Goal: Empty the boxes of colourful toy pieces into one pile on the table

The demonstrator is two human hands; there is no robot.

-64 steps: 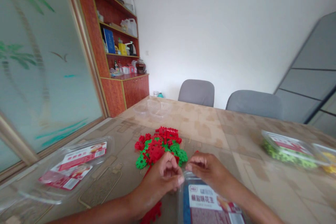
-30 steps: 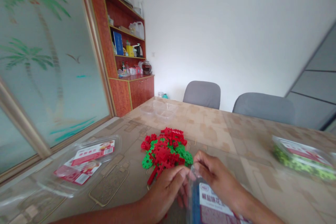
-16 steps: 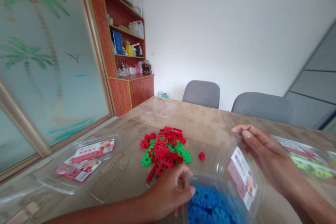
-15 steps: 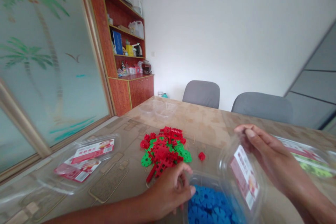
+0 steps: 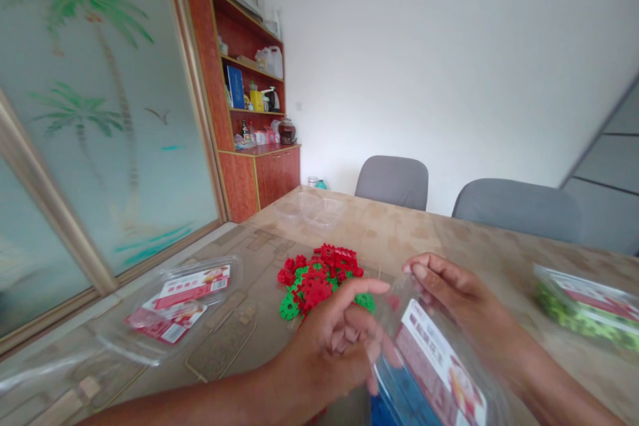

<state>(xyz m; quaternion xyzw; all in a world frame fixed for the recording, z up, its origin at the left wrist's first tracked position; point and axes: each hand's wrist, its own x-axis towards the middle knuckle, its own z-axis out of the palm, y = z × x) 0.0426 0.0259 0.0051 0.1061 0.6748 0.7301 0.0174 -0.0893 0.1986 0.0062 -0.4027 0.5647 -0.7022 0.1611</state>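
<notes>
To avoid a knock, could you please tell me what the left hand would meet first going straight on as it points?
The left hand would likely meet the lid, though depth is unclear.

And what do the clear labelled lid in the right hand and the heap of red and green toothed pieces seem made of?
The lid: probably thin, glossy plastic, being see-through with pale glints.
The heap: likely moulded plastic, going by bright solid colours and notched edges; finish unclear.

One head-worn camera looks forward and down from the near side of a patterned bench (image 5: 399,229), the wearer's fingers (image 5: 367,285) close at lower center; it faces a white wall (image 5: 424,66), with a wooden cabinet (image 5: 237,176) farther off, left.
</notes>
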